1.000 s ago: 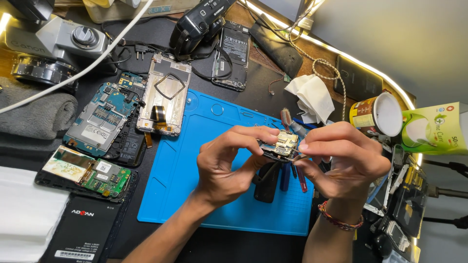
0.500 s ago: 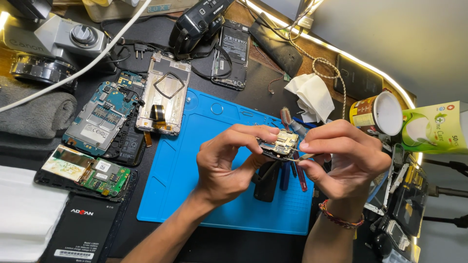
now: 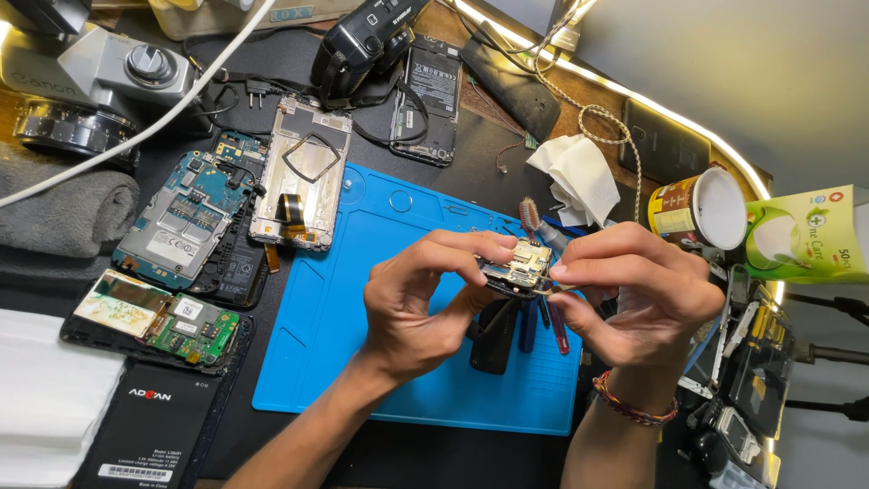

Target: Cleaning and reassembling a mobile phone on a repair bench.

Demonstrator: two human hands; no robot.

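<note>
Above our blue mat [image 3: 362,317], we pinch a small circuit board [image 3: 518,266] between left hand [image 3: 425,303] and right hand [image 3: 638,294], screwdrivers [image 3: 529,321] just beneath.

Both hands are up over the blue mat [image 3: 362,344], close together, with their fingertips almost meeting. The left hand [image 3: 421,303] comes in from below the mat's near edge, its forearm slanting up from the bottom. Its fingers are bent, and the thumb and first finger pinch the small circuit board [image 3: 518,267] in a tight grip. The right hand [image 3: 638,294] rises over the mat's right end, wrist straight up and down with a woven band around it. Its fingers curl in, and the thumb and fingertips pinch the board's other side.
</note>
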